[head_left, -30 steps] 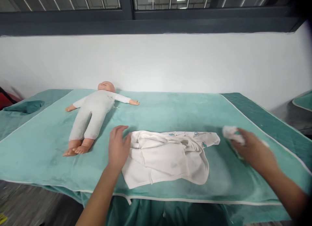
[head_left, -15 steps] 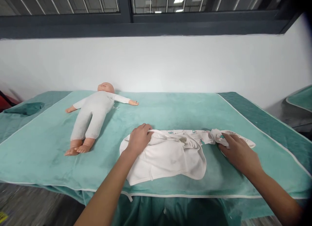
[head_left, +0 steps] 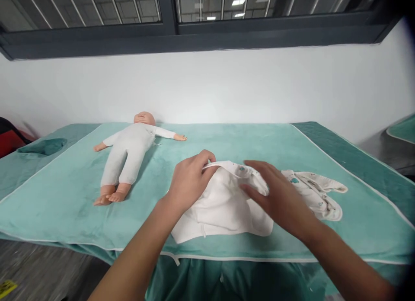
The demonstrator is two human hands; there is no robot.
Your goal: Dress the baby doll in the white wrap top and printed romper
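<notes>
A white baby garment [head_left: 223, 210] lies bunched in front of me, its plain side up and a small teal print along its raised edge. My left hand [head_left: 193, 180] pinches that edge at the left between thumb and fingers and lifts it off the cover. At the other end of the edge, my right hand [head_left: 275, 193] is held with thumb and fingers apart around the cloth. A printed part of clothing [head_left: 314, 190] is spread to the right, beyond the right hand; whether it joins the white garment is hidden behind that hand.
A baby doll [head_left: 128, 149] in a white bodysuit lies on its back at the left. Under everything is a green padded cover [head_left: 227, 141] with white piping. Behind stand a white wall [head_left: 207, 84] and a dark window frame [head_left: 168, 33]. A red and black object [head_left: 11, 139] is at far left.
My right hand has left the printed part at the right and moved left to the white garment's edge. The printed part now lies spread out. My left hand has raised the edge slightly.
</notes>
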